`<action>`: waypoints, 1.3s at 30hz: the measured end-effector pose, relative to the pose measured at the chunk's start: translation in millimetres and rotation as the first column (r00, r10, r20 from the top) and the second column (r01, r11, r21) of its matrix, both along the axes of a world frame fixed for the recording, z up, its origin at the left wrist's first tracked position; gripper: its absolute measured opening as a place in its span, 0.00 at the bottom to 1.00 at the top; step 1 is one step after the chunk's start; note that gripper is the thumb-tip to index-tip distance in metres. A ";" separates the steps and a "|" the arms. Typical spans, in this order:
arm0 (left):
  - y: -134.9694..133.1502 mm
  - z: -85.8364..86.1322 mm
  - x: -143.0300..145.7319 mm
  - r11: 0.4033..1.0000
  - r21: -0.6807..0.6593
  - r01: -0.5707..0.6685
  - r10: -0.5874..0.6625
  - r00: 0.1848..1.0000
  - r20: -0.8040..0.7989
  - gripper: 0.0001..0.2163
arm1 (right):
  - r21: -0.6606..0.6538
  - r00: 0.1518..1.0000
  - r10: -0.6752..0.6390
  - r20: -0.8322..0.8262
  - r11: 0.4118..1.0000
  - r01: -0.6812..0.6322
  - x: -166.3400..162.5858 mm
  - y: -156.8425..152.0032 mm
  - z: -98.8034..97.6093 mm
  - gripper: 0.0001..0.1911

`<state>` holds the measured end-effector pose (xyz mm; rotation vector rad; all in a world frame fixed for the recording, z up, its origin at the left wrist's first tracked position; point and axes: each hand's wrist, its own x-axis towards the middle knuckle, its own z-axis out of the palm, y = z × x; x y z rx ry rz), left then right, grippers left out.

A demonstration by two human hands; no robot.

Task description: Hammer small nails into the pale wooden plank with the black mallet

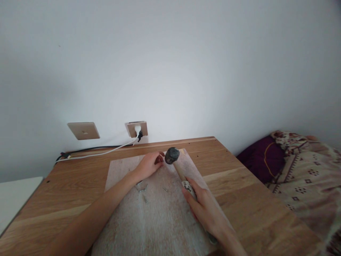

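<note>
My right hand [204, 206] is wrapped round the wooden handle of a hammer [176, 164], whose dark metal head is raised just right of my left hand. My left hand [149, 164] rests on a pale board [157, 220] with its fingertips pinched together near the hammer head; what it pinches is too small to make out. Several loose nails [142, 188] lie on the board just behind my left wrist.
The board lies on a wooden table [253, 202] against a white wall. A wall socket [137, 128] holds a white plug, and cables [96, 153] run along the table's back edge. A second wall plate [83, 130] sits to the left. Bedding with a purple pillow [259, 158] lies at the right.
</note>
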<state>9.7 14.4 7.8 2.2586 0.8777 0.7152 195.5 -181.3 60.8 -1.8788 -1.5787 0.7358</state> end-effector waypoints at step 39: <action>-68.5 51.2 -16.5 0.869 0.411 0.276 -0.077 0.896 -0.438 0.21 | 0.016 0.987 -0.066 -0.145 0.998 0.069 15.0 -9.5 -25.0 0.28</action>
